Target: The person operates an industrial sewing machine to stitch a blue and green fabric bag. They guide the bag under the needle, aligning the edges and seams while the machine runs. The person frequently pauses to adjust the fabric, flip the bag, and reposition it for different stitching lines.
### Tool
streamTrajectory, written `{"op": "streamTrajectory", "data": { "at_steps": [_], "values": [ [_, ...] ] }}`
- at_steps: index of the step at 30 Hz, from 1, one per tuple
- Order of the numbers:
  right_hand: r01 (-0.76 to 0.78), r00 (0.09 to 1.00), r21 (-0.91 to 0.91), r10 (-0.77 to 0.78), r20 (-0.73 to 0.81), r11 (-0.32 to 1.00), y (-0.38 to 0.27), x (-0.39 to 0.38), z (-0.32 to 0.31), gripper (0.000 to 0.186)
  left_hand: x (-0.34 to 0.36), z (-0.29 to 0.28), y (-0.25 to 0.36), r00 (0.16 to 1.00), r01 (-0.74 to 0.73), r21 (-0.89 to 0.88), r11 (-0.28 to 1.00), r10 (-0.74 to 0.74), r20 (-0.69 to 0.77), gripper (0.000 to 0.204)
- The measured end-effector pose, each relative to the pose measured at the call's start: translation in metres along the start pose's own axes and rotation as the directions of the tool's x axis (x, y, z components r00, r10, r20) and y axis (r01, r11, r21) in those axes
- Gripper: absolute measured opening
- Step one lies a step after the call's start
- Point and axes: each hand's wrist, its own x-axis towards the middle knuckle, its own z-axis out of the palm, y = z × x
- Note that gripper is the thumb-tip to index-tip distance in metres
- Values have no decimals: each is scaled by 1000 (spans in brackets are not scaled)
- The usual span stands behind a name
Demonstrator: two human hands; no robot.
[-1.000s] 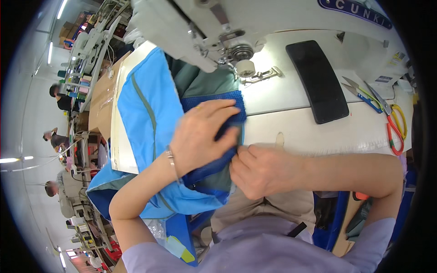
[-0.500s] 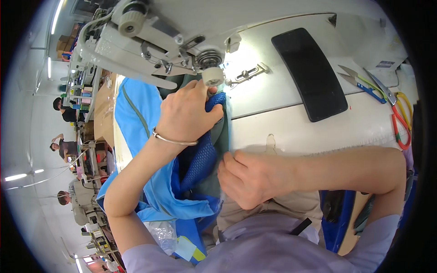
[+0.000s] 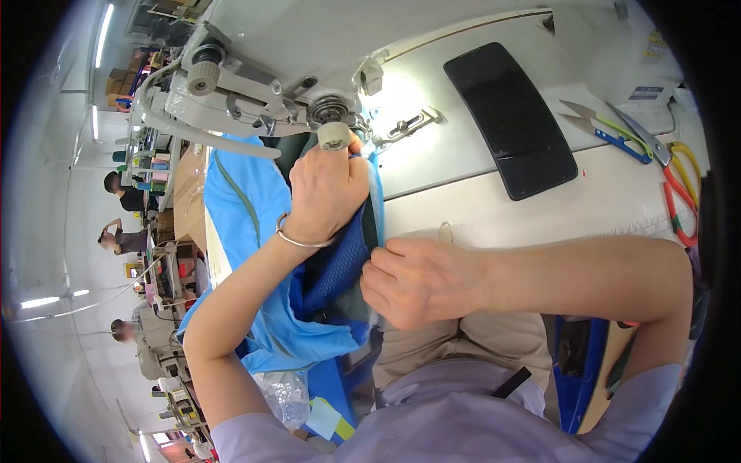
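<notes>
A blue fabric piece with mesh and dark green panels lies under the head of a white sewing machine. My left hand, with a bangle at the wrist, presses on the fabric close to the needle area; its fingertips are partly hidden by the machine's round knob. Nearer to me, my right hand is closed in a pinch on the fabric's right edge. The blue mesh bunches between the two hands. Needle and presser foot are hidden from sight.
Right of the needle area lies a black phone on the machine bed. Farther right are thread snips and scissors with red and yellow handles. A plastic bag hangs below the fabric. Other people sit at machines far left.
My left hand has shifted its hold, its fingers now drawn closer to the fabric's right edge. My right hand has moved slightly up toward the machine, still pinching the edge.
</notes>
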Motion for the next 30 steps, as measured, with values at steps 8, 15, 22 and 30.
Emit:
{"op": "streamTrajectory", "data": {
  "at_steps": [8,15,22,30],
  "values": [
    [30,999,7,-30,29,1000,0,1,-2,16,1,-4,5,999,37,98,995,-38,4,20],
    [30,992,27,-33,125,999,-1,-2,-6,16,2,2,13,993,-114,325,939,121,-3,22],
    [-13,992,33,9,128,999,-4,-3,-7,12,-43,-29,8,970,-229,-105,968,236,60,37],
    [77,970,-9,-73,230,997,-2,2,-12,14,-52,-12,-21,900,-431,-106,896,435,15,60]
  ]
}}
